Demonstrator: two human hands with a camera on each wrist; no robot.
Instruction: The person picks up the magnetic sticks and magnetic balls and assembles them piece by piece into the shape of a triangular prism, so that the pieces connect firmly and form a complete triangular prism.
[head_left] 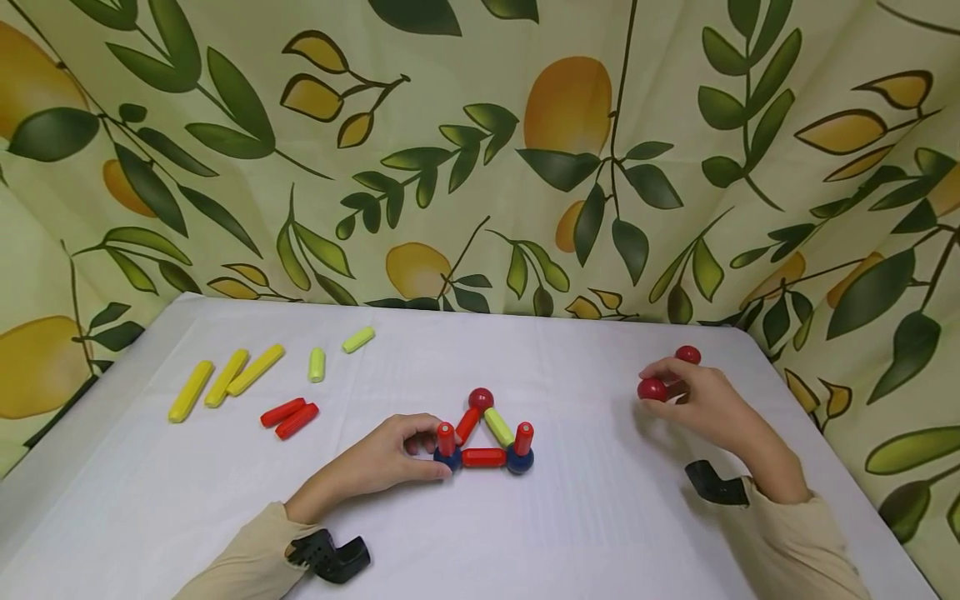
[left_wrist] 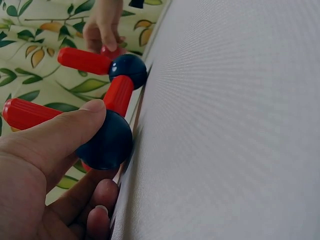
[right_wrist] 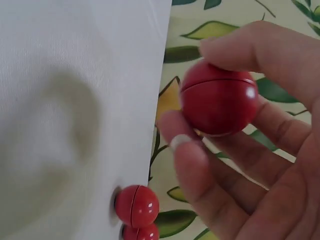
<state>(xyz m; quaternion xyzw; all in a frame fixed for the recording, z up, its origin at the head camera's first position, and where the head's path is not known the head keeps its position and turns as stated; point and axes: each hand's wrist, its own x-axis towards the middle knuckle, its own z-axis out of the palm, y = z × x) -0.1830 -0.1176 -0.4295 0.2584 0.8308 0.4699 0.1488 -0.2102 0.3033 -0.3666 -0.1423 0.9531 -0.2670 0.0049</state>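
Patterned cloth (head_left: 570, 104) with leaves and yellow-orange fruit hangs behind a table (head_left: 592, 525) covered in white. Above the table's right side, the right hand (head_left: 703, 402) grips a red ball (head_left: 652, 389) between thumb and fingers, casting a shadow on the cover. Just beyond that hand, two loose red balls (right_wrist: 137, 206) sit close together on the table.

Near the middle, the left hand (head_left: 393, 454) has its thumb and fingers around a dark blue ball (head_left: 451, 458), the near left corner of a triangle. A second dark blue ball (head_left: 519, 461) forms the near right corner, and a red corner ball (head_left: 481, 399) the far one. Two red side rods (head_left: 483, 457) and one yellow-green side rod (head_left: 498, 427) join these balls; a short red upright rod (head_left: 524, 438) stands on each blue one.

Farther left lie two loose red rods (head_left: 297, 421), three yellow rods (head_left: 191, 392) and two loose yellow-green rods (head_left: 317, 365). Black devices (head_left: 717, 484) sit at both wrists, by beige sleeves (head_left: 243, 557).
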